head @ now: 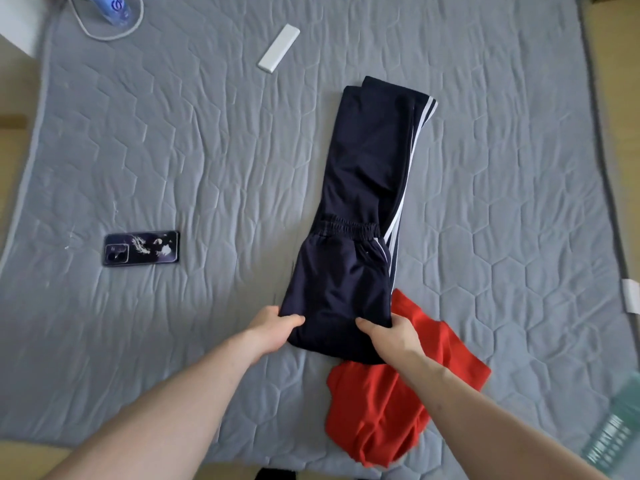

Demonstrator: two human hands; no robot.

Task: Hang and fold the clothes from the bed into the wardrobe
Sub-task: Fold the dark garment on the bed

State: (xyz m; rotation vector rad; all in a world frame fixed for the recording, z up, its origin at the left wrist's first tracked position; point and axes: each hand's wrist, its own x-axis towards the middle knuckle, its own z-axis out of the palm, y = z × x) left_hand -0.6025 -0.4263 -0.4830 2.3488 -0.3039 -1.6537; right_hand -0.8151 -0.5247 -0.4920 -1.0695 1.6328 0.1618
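Note:
Dark navy track pants (363, 188) with white side stripes lie folded lengthwise on the grey quilted bed (207, 161), waistband doubled over toward me. My left hand (273, 327) grips the near left corner of the fold, thumb on top. My right hand (388, 332) grips the near right corner the same way. A crumpled red garment (377, 414) lies under and beside the near end of the pants, partly hidden by my right forearm.
A dark phone (142, 248) lies on the bed at left. A white remote-like bar (278, 48) sits farther back. A water bottle (117, 8) and a white cable (104, 32) are at the far left corner. Another bottle (616, 424) is blurred at lower right.

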